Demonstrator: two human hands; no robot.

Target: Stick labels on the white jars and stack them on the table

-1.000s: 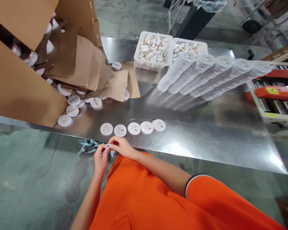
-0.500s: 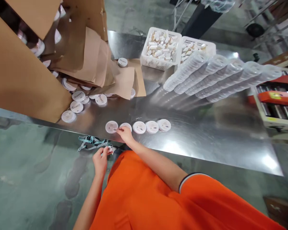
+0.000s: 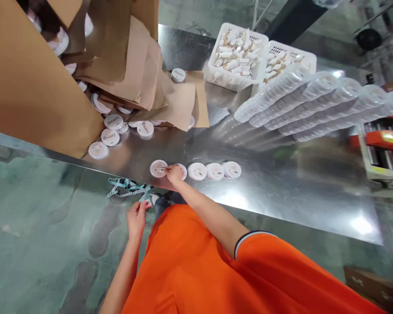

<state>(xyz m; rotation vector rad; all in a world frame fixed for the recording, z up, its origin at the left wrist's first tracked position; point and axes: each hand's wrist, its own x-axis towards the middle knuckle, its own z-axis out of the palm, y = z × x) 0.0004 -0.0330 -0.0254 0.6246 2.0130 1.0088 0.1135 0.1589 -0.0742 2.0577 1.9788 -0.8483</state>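
Along the near edge of the metal table several round white tubs [image 3: 197, 171] stand in a row, small labels on their tops. My right hand [image 3: 174, 174] reaches to the leftmost tub [image 3: 157, 165], fingers pinched at a small white label [image 3: 163, 169] on its top. Its fingers partly cover the second tub [image 3: 183, 171]. Below the table edge, my left hand [image 3: 136, 219] pinches a small red-and-white label piece [image 3: 148, 203]. Behind it a teal and white label strip [image 3: 126, 186] hangs or lies in loops; whether it joins the held piece I cannot tell.
A large cardboard box [image 3: 36, 87] lies open at left, with loose white tubs [image 3: 110, 137] and brown paper [image 3: 144, 65] spilling out. Two white baskets [image 3: 231, 85] of small white pieces stand at the back. Stacked clear plastic lids or cups [image 3: 271, 93] lean in rows at right.
The view has shifted, so the table things sit a little further right. My right hand's fingertips stay at the leftmost tub, with the label now against its top. My left hand keeps its pinch.
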